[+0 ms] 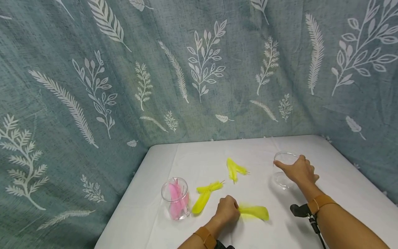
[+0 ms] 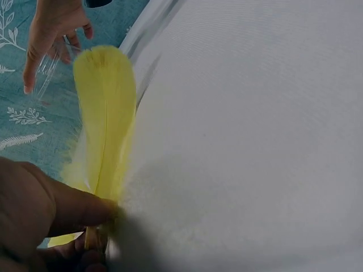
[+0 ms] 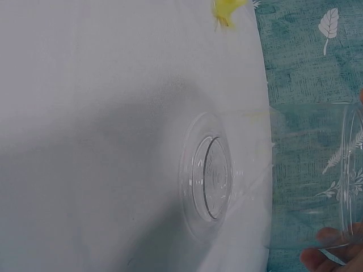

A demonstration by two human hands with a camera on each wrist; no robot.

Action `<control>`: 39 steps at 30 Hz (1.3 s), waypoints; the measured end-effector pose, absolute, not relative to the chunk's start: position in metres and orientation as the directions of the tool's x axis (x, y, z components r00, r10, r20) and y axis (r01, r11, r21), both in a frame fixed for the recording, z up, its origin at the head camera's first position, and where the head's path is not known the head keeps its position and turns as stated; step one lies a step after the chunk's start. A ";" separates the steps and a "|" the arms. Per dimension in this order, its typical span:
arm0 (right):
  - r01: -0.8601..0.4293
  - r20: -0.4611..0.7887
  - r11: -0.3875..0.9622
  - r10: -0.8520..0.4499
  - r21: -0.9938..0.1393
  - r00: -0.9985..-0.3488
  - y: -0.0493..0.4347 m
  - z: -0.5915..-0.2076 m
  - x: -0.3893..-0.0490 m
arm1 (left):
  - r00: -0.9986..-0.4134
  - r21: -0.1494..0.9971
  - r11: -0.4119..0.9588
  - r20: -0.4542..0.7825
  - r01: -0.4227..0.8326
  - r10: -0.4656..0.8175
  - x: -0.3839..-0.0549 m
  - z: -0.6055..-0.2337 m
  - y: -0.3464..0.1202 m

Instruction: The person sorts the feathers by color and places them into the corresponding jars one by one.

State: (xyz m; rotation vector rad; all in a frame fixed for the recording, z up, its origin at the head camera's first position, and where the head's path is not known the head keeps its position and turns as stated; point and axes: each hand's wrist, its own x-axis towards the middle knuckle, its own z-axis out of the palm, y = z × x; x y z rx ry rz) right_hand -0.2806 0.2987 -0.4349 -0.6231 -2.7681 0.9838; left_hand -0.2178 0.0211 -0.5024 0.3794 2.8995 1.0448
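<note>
My left hand [image 1: 227, 210] pinches a yellow feather [image 1: 255, 212] by its quill, low over the white table. In the left wrist view, the thumb presses near the quill end and the feather [image 2: 106, 113] stretches away from the fingertips. Over at the right, my right hand [image 1: 300, 172] grips a clear jar [image 1: 281, 182] around its rim, with thumb and fingers on opposite sides. The right wrist view shows the see-through wall and round base of this jar [image 3: 216, 178], with fingertips at the rim. No feathers show inside it.
A second clear jar [image 1: 166, 204] holding pink feathers [image 1: 175, 200] stands at the left. More yellow feathers lie in two small groups, one beside that jar [image 1: 202, 200] and one farther back [image 1: 232, 170]. A leaf-patterned curtain [image 1: 199, 114] hangs behind the white table [image 1: 196, 155].
</note>
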 end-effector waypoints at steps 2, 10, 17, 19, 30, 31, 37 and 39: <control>0.335 -0.008 0.699 0.426 -0.632 -0.904 0.299 -0.435 -0.280 | -0.967 0.632 0.742 0.049 0.222 0.248 -0.218 -0.503 0.021; 0.330 -0.003 0.699 0.425 -0.634 -0.905 0.298 -0.433 -0.280 | -0.961 0.687 0.678 0.117 0.261 0.251 -0.219 -0.494 0.016; 0.338 -0.003 0.704 0.431 -0.625 -0.903 0.298 -0.434 -0.280 | -0.977 0.774 0.598 0.142 0.209 0.158 -0.226 -0.473 0.019; 0.338 -0.004 0.704 0.429 -0.625 -0.903 0.298 -0.434 -0.280 | -0.979 0.789 0.581 0.150 0.201 0.135 -0.228 -0.466 0.020; 0.346 -0.010 0.703 0.435 -0.622 -0.900 0.298 -0.434 -0.280 | -0.983 0.790 0.586 0.170 0.177 0.068 -0.248 -0.421 0.031; 0.346 -0.009 0.704 0.435 -0.621 -0.900 0.298 -0.434 -0.280 | -0.983 0.790 0.586 0.172 0.179 0.068 -0.250 -0.415 0.033; 0.345 -0.005 0.701 0.439 -0.624 -0.899 0.298 -0.434 -0.279 | -0.977 0.775 0.599 0.198 0.204 0.077 -0.261 -0.387 0.049; 0.344 -0.002 0.699 0.440 -0.626 -0.898 0.297 -0.434 -0.279 | -0.976 0.772 0.600 0.206 0.210 0.075 -0.263 -0.381 0.054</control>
